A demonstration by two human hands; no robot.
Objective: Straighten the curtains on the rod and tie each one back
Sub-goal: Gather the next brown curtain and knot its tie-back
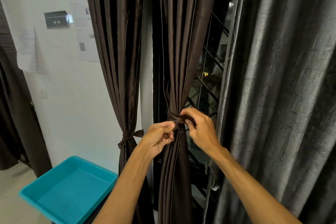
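tie-back [174, 115]: wrapped round the brown curtain [179, 51], between my hands
left hand [160, 137]: fingers curled, pinching one tie-back end
right hand [199, 129]: fingers curled, pinching the other end

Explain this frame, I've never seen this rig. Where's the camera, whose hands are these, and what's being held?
There is no robot here. A person wears one wide-angle camera on the head, looking forward and down, so both bare arms enter from the bottom. The left hand and right hand each pinch a brown tie-back band wrapped round the gathered middle brown curtain. The left brown curtain is already tied with a knotted strip. A grey curtain hangs on the right, and a window grille shows in the gap. A turquoise tray sits lower left.
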